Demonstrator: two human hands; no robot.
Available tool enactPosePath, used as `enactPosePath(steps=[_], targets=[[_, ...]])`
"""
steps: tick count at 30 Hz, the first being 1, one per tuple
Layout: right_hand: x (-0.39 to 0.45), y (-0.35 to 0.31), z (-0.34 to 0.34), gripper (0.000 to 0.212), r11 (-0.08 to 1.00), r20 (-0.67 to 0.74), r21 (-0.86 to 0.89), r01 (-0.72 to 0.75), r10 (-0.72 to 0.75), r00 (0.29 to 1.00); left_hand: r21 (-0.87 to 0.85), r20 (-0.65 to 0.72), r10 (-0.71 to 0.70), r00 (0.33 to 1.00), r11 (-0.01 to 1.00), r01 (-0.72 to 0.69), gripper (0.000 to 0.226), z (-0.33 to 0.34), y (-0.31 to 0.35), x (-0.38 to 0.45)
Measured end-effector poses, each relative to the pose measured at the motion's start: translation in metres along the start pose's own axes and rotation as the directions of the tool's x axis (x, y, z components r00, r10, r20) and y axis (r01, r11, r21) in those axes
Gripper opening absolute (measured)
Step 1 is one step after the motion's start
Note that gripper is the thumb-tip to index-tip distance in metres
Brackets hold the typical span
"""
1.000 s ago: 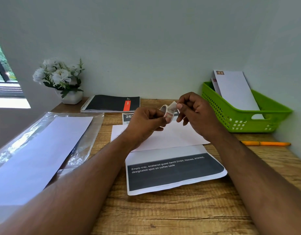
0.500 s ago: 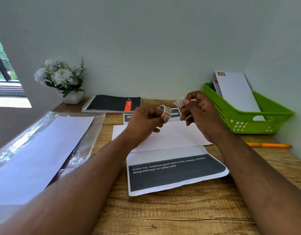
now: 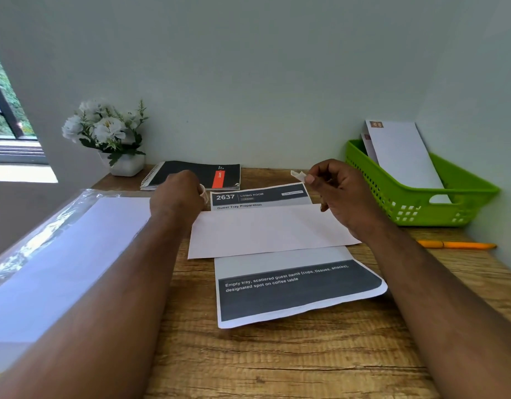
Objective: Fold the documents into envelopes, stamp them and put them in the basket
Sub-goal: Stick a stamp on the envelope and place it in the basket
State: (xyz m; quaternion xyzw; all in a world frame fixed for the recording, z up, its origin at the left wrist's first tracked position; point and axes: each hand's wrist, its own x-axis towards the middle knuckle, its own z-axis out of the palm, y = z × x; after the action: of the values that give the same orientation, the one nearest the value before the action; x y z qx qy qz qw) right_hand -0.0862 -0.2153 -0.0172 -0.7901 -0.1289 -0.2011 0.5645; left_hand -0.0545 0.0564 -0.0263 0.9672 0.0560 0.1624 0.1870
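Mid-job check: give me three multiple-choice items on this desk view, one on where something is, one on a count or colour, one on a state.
1. Where does the orange pen lie?
A. in the basket
B. on the notebook
C. on the desk in front of the basket

2. How many envelopes stand in the basket?
A. none
B. two
C. five

3. What is the right hand doing?
A. pinching a small stamp
B. lying flat on the desk
C. gripping the pen

Answers:
1 C: the pen lies on the wood in front of the green basket.
2 B: two stamped envelopes lean in it, one behind the other.
3 A: the right hand pinches a stamp above the envelope on the desk; the left hand grips the stamp roll.
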Motion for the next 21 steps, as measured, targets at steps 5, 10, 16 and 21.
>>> enactPosePath(steps=[5, 10, 16, 21], targets=[[-0.003, 0.001, 0.004, 0.013, 0.995, 0.137, -0.017, 0.102, -0.099, 0.986, -0.011, -0.145, 0.078, 0.986, 0.997, -0.08, 0.015, -0.002, 0.013, -0.004], [-0.007, -0.004, 0.007, 0.006, 0.926, 0.191, -0.206, 0.316, -0.279, 0.941, -0.804, 0.197, 0.254, 0.947, 0.595, 0.008, 0.033, -0.005, 0.053, -0.033], [-0.007, -0.007, 0.008, 0.006, 0.896, 0.182, -0.233, 0.378, -0.341, 0.922, -0.926, 0.224, 0.334, 0.916, 0.366, 0.093, 0.037, 0.007, 0.057, -0.036], [-0.007, -0.007, 0.009, 0.005, 0.882, 0.186, -0.265, 0.39, -0.35, 0.918, -0.951, 0.195, 0.285, 0.938, 0.29, 0.109, 0.03, 0.01, 0.06, -0.038]])
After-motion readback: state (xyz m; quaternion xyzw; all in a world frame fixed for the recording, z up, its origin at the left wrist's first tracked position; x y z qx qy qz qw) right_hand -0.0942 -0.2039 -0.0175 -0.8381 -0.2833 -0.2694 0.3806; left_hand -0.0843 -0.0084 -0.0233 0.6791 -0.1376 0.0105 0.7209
